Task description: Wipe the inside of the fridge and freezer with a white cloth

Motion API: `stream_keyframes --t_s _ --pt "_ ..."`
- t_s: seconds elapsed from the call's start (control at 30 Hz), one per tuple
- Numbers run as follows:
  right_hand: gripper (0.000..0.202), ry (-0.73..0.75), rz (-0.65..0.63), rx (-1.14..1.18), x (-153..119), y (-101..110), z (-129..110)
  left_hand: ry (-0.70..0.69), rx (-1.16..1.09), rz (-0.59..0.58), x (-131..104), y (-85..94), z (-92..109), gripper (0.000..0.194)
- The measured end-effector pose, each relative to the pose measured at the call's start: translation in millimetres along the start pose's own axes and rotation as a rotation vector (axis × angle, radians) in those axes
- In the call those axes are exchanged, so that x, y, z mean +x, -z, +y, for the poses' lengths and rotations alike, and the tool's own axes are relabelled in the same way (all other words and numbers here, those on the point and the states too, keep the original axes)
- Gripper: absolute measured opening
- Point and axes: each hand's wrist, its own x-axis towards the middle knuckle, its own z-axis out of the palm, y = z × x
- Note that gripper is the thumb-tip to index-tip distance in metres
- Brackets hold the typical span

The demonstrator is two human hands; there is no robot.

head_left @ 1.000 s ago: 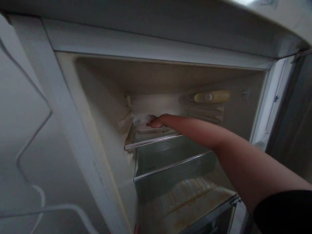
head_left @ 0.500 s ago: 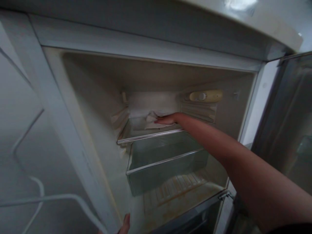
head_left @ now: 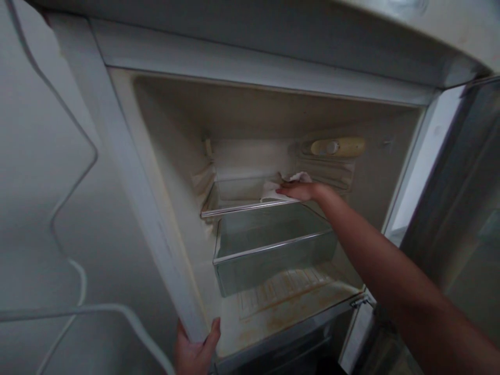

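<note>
My right hand reaches deep into a fridge and presses a pale cloth against the upper glass shelf, near its front right part. The cloth bunches up behind my fingers and lies flatter at their tips. Down at the lower left, my left hand grips the fridge's left front edge, its thumb on the inner side and its fingers around the outside.
Below the shelf sits a clear drawer over a brown-stained fridge floor. A yellowed control box is fixed to the right wall. The door stands ajar at the right. Cables hang at the left.
My right hand and the cloth have moved right and toward the shelf's front edge. My left hand has come further into view, around the fridge edge. The view has shifted left.
</note>
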Motion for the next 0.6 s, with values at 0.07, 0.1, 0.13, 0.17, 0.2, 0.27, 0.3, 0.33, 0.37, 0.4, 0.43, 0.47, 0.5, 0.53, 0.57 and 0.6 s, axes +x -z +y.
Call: stream_keyframes --t_s 0.07,0.1,0.13,0.17,0.2,0.27,0.3,0.33,0.37,0.4,0.43,0.47,0.5,0.53,0.57,0.6 --pt "0.074 0.088 0.006 0.04 -10 -3 -43 -0.015 0.002 0.018 4 0.1 -8 0.063" --pt "0.073 0.153 0.031 0.058 -17 -5 -67 -0.017 -0.001 0.019 5 0.3 -11 0.064" --pt "0.073 0.204 0.063 0.07 -23 -9 -92 -0.012 -0.006 0.006 7 0.7 -14 0.065" --pt "0.073 0.264 0.119 0.081 -30 -14 -116 -0.004 -0.007 -0.005 8 1.2 -16 0.065" --pt "0.074 0.332 0.191 0.082 -36 -20 -139 0.007 0.006 -0.006 8 1.8 -16 0.066" --pt "0.065 0.403 0.377 0.048 -44 -36 -175 0.018 0.037 -0.01 8 2.9 -16 0.067" --pt "0.059 0.407 0.468 0.034 -46 -44 -186 0.018 0.043 -0.014 7 3.2 -15 0.067" --pt "0.053 0.416 0.544 0.014 -47 -52 -193 0.019 0.039 -0.014 6 3.2 -14 0.066" --pt "0.047 0.423 0.602 -0.006 -48 -59 -194 0.022 0.028 -0.014 5 3.1 -13 0.065" --pt "0.042 0.431 0.643 -0.027 -49 -64 -190 0.03 0.017 -0.02 3 2.7 -12 0.065" --pt "0.038 0.436 0.668 -0.049 -50 -67 -182 0.038 0.012 -0.017 2 2.3 -11 0.065" --pt "0.035 0.43 0.684 -0.072 -51 -70 -170 0.045 0.014 -0.008 2 1.9 -10 0.066" --pt "0.032 0.405 0.695 -0.093 -53 -71 -154 0.042 0.017 -0.002 2 1.5 -9 0.067" --pt "0.03 0.363 0.704 -0.111 -55 -71 -136 0.032 0.02 0.003 3 1.3 -8 0.067" --pt "0.029 0.309 0.714 -0.126 -58 -71 -115 0.022 0.024 0.009 4 1.3 -8 0.066" --pt "0.028 0.249 0.725 -0.138 -62 -71 -92 0.016 0.027 0.018 5 1.4 -8 0.064"
